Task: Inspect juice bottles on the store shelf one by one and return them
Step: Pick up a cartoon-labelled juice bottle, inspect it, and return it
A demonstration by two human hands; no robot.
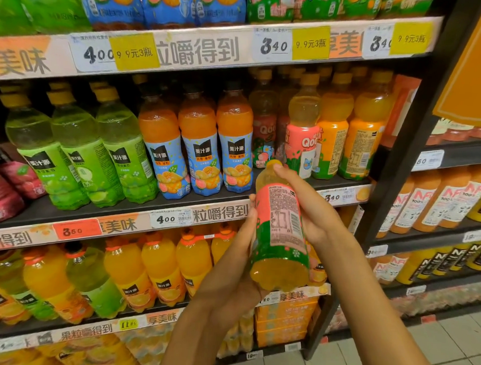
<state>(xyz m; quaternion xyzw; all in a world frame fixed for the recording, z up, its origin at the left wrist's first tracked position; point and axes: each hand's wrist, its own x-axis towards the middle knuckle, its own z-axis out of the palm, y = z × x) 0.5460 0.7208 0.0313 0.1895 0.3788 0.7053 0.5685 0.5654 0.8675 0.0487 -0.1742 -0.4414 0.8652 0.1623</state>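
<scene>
Store shelf (pixel 177 204) packed with juice rows. Left hand (pixel 237 254) cups base, right hand (pixel 304 201) wraps upper body of pink-label bottle (pixel 280 228), held near, tilted, back label facing camera. Advice: keep both grips steady, rotate slowly for print, then reseat in gap right of blue-label bottles (pixel 199 150). Readable: "Qoo", "美汁源", tags "340", "400".
</scene>
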